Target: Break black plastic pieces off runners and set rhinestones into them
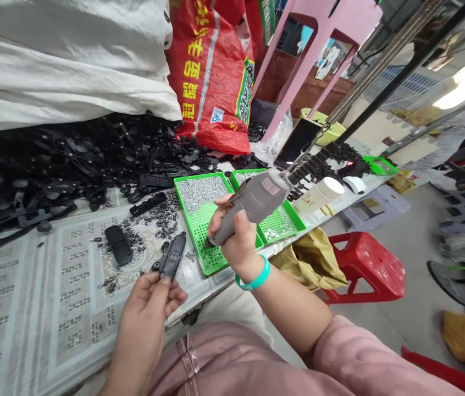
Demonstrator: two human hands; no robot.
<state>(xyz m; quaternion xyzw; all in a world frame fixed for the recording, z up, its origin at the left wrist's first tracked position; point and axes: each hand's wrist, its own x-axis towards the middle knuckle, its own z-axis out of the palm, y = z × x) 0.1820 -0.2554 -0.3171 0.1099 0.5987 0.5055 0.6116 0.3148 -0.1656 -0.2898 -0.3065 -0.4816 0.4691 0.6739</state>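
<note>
My left hand [145, 313] pinches the near end of a long black plastic part [172, 256] and holds it just above the table edge. My right hand [234, 234] is wrapped round a grey electric screwdriver [253, 204] that hangs from a coiled cable, its tip down over the near end of a green tray [210, 261]. That tray holds several small silver screws [201, 192] at its far end. A green band circles my right wrist.
A second green tray [294, 217] lies to the right. Another black part [119, 245] and loose screws lie on the patterned cloth. A big heap of black parts [51, 165] fills the back left, under white and red sacks [211, 71]. A red stool [364, 269] stands on the floor at right.
</note>
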